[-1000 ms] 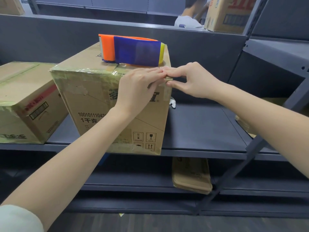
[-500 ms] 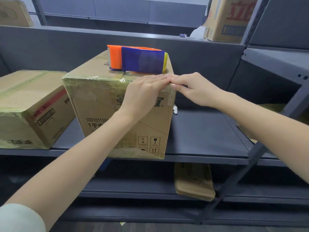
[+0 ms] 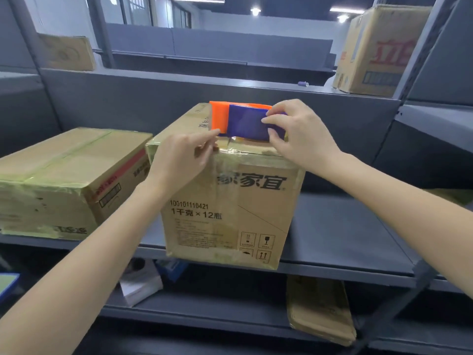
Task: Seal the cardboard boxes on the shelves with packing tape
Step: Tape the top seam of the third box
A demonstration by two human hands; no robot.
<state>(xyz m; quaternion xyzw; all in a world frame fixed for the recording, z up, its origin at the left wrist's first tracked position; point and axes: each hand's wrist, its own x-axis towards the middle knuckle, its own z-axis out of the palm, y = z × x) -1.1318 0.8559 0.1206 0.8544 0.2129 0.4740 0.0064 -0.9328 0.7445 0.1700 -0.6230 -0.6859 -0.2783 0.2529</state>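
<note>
Cardboard, left to right. Top left we see a plain box on the upper shelf. Under it the left box lies on the middle shelf, its seams covered in glossy tape.

Just beside it is the mid box, upright, with its front edge over the shelf lip. Tape runs along its top front edge.

The left hand is at that edge. The index tip points at the dispenser's lower corner and the other fingers are curled. We can't tell if it pinches the tape.

The dispenser, orange and blue, sits on top of the mid box near the front. The right hand grips its right end, with the thumb on the blue face and the fingers wrapped over the top and side.

On the lower shelf we see white stuff at left and flat cardboard at right. Top right, a red-print box sits on the upper shelf.
</note>
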